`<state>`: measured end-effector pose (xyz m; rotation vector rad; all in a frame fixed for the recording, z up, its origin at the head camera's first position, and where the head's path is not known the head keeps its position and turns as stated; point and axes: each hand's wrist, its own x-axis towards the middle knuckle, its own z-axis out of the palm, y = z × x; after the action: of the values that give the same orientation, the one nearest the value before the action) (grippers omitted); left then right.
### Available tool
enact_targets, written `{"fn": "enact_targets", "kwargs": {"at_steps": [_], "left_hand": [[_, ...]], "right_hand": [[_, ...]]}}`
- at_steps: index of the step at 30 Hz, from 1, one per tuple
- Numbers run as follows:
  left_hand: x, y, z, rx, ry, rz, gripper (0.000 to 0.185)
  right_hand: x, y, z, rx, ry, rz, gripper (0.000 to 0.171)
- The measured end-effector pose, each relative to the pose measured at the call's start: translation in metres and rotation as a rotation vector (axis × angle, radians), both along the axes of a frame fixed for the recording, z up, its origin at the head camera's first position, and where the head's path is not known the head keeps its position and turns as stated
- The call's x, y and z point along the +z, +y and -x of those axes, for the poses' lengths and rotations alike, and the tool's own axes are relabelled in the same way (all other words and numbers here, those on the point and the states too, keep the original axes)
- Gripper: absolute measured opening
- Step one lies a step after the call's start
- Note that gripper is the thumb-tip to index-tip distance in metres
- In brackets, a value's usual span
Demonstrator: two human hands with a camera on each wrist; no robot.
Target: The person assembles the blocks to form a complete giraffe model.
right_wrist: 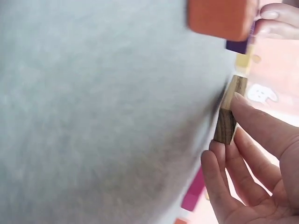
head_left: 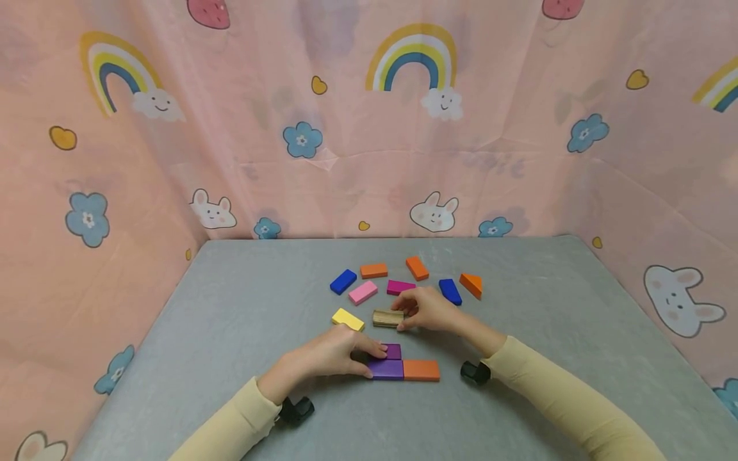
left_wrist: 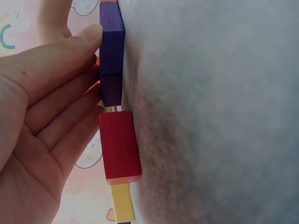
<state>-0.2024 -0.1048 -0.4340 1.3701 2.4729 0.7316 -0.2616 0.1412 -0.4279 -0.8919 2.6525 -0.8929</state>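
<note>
My left hand (head_left: 375,360) lies low on the grey table (head_left: 242,320), with straight fingers touching a dark purple block (head_left: 394,351) and the thumb against a purple block (head_left: 387,369). An orange block (head_left: 421,370) abuts the purple one on the right. In the left wrist view the left hand (left_wrist: 93,70) rests on the purple block (left_wrist: 112,42) and the dark purple block (left_wrist: 111,91), with a red block (left_wrist: 119,147) beside them. My right hand (head_left: 403,314) pinches a wooden block (head_left: 385,318) on the table. The right wrist view shows the right hand (right_wrist: 231,135) with thumb and fingers on the wooden block (right_wrist: 237,86).
A yellow block (head_left: 348,319) lies left of the wooden one. Behind the hands lie a pink block (head_left: 362,292), a magenta block (head_left: 400,287), two blue blocks (head_left: 343,281) (head_left: 450,291) and three orange pieces (head_left: 374,270) (head_left: 417,267) (head_left: 471,284). Pink printed cloth walls (head_left: 519,160) enclose the table.
</note>
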Motion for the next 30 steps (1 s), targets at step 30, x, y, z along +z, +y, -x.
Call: {"fn": "enact_targets", "kwargs": {"at_steps": [30], "left_hand": [[-0.002,0.0,-0.001,0.002,0.005,-0.012,0.037]], "right_hand": [[0.001,0.06,-0.061,0.009,0.004,0.07,0.031]]}}
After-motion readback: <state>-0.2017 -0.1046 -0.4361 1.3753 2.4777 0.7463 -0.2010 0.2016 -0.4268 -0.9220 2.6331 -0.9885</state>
